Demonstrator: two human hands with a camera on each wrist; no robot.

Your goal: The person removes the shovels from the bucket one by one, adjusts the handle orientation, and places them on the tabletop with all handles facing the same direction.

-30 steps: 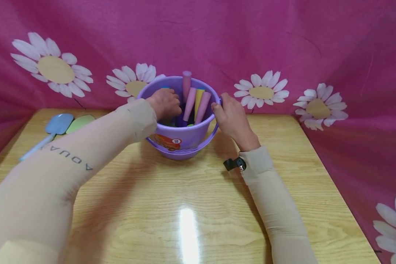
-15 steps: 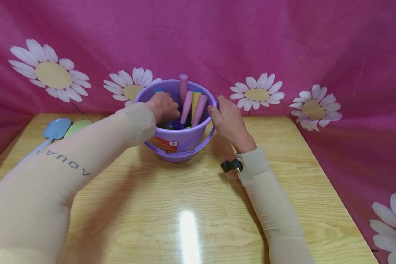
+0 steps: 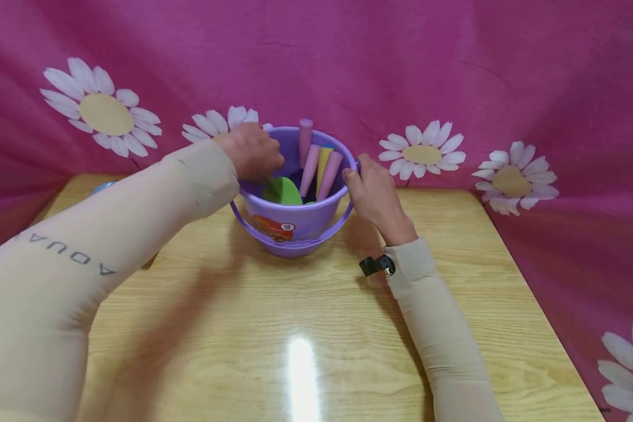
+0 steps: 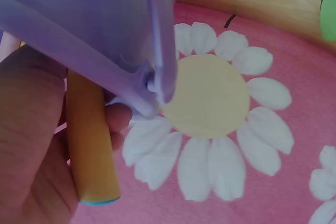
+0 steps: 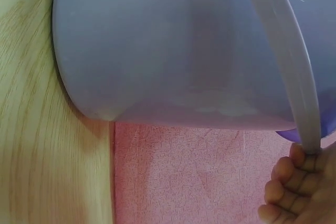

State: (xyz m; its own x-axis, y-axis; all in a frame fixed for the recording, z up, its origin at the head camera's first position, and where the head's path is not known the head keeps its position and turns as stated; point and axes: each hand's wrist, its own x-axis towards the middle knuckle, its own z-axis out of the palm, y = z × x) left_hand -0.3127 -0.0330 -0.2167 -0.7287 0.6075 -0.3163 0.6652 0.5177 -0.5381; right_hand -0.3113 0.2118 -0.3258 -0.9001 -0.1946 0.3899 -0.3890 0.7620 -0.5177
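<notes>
A purple bucket [image 3: 295,220] stands upright at the back of the table. My left hand [image 3: 250,153] is at its left rim and holds an orange-yellow handle [image 4: 92,140] with a teal end; its lower part is hidden by the bucket wall in the left wrist view. Inside the bucket, a green rounded blade [image 3: 283,191] shows below that hand; whether it joins the held handle I cannot tell. Several pink handles [image 3: 310,170] and a yellow handle [image 3: 324,163] stick up beside it. My right hand [image 3: 374,190] grips the right rim near the bail handle's joint [image 5: 310,142].
The bucket's bail handle [image 3: 324,239] hangs down across its front. On the wooden table [image 3: 348,340], a blue shovel [image 3: 104,187] is mostly covered by my left arm. A pink cloth [image 3: 316,64] with white daisies stands close behind the bucket.
My left hand has risen from inside the bucket toward its left rim, uncovering the green blade. The left forearm now covers more of the shovels on the table. My right hand keeps its grip.
</notes>
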